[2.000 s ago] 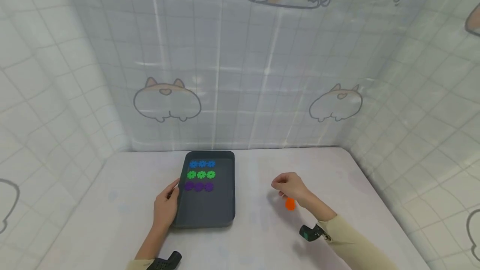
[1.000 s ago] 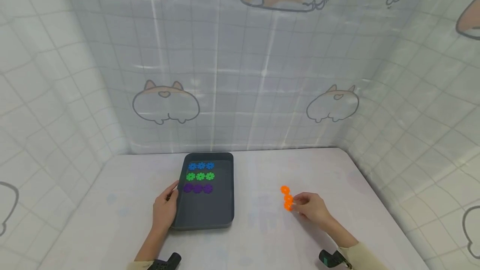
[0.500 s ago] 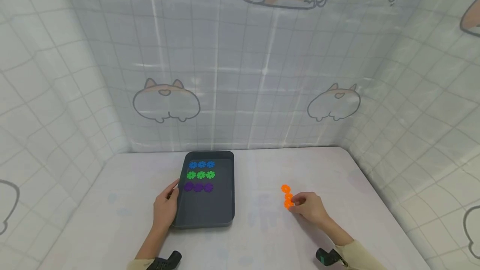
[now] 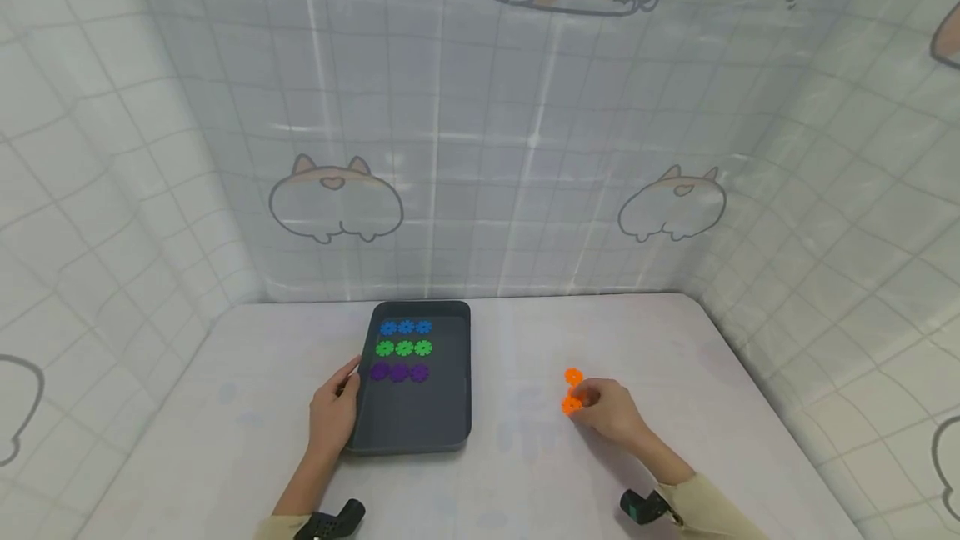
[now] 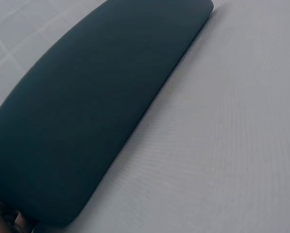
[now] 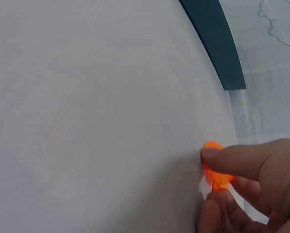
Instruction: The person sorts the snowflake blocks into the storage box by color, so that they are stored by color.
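My left hand (image 4: 332,419) grips the left rim of a dark grey tray (image 4: 408,427), thumb at the edge. On the tray lie rows of toothed plastic discs: blue discs (image 4: 406,327) at the back, green discs (image 4: 404,348) in the middle and purple discs (image 4: 399,372) in front. To the right of the tray, my right hand (image 4: 611,411) pinches an orange disc (image 4: 572,406) between thumb and fingers, low over the table. Just beyond it lies another orange disc (image 4: 573,376). Orange also shows between the fingertips in the right wrist view, partly hidden by the thumb.
A white cloth-covered table (image 4: 510,473) carries everything. Behind it stands a pale tiled-pattern curtain (image 4: 480,148) with cartoon animals, and similar sheets close off both sides. The tray's dark side wall (image 5: 96,97) fills much of the left wrist view.
My right hand came down from above the table to the orange discs, then shifted slightly left with the pinched disc. The left hand stays on the tray, which keeps its place.
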Demonstrator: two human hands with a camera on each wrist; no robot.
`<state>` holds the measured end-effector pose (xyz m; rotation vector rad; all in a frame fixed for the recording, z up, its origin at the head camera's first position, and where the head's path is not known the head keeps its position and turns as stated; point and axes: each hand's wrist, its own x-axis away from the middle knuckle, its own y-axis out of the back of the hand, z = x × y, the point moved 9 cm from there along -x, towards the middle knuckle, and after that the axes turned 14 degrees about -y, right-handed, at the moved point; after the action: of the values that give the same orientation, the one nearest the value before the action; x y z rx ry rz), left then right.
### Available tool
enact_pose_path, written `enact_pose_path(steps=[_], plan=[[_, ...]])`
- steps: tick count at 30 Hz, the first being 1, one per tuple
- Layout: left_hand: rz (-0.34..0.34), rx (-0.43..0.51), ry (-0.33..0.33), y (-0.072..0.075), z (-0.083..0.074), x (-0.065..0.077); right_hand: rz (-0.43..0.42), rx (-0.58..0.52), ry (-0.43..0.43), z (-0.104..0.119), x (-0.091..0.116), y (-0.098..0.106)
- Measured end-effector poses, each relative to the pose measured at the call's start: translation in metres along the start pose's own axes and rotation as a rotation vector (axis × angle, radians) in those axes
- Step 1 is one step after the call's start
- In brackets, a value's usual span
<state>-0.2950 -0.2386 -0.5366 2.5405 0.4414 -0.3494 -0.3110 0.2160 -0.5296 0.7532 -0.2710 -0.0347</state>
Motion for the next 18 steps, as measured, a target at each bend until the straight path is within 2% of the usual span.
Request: enact_pose_path(steps=[5,13,18], plan=[[-0.005,0.002,0.004,0.0,0.0,0.0,0.036,-0.09,0.02,0.017,0.004,-0.008],[-0.006,0.012,0.012,0.0,0.001,-0.002,0.234,-0.207,0.006,0.046,0.013,-0.04],[-0.01,0.015,0.008,0.0,0.002,-0.003,0.317,-0.268,0.008,0.068,0.02,-0.057]])
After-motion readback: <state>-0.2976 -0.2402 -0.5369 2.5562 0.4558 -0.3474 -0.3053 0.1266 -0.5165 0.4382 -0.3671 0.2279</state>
